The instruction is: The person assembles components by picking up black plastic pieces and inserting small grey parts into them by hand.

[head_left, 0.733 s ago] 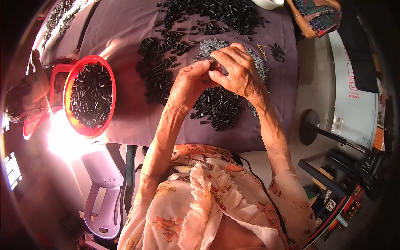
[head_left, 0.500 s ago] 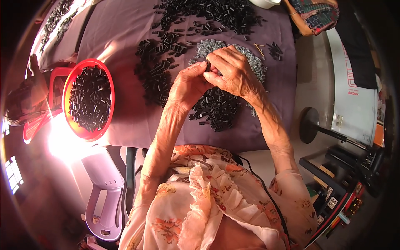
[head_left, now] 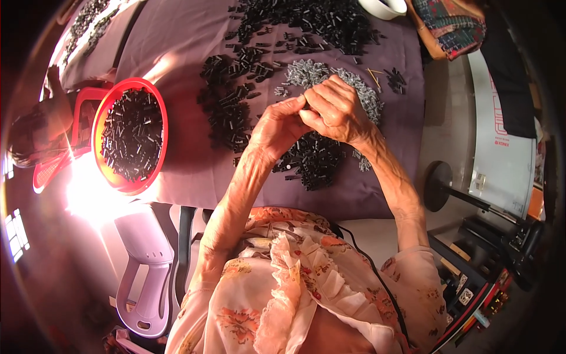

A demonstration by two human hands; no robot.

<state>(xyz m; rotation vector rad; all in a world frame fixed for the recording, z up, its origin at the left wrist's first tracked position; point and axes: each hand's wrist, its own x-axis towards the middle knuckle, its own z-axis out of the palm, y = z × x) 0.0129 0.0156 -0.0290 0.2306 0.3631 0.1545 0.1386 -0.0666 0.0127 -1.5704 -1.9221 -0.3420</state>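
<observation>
My left hand (head_left: 276, 127) and my right hand (head_left: 336, 109) meet fingertip to fingertip above the purple cloth (head_left: 188, 177), pinching a small part between them that the fingers mostly hide. Under the hands lies a pile of small black plastic pieces (head_left: 312, 162). A heap of grey pieces (head_left: 306, 72) sits just beyond the right hand. More black pieces (head_left: 227, 112) spread to the left of my left hand.
A red bowl (head_left: 154, 100) filled with black pieces stands at the cloth's left edge. A larger black heap (head_left: 312, 20) lies at the far side, near a white bowl (head_left: 383, 7). A white plastic chair back (head_left: 144, 265) and a black stand base (head_left: 439, 186) flank me.
Both hands stay together over the black pile; they have shifted slightly toward me and left, fingers still working the small part.
</observation>
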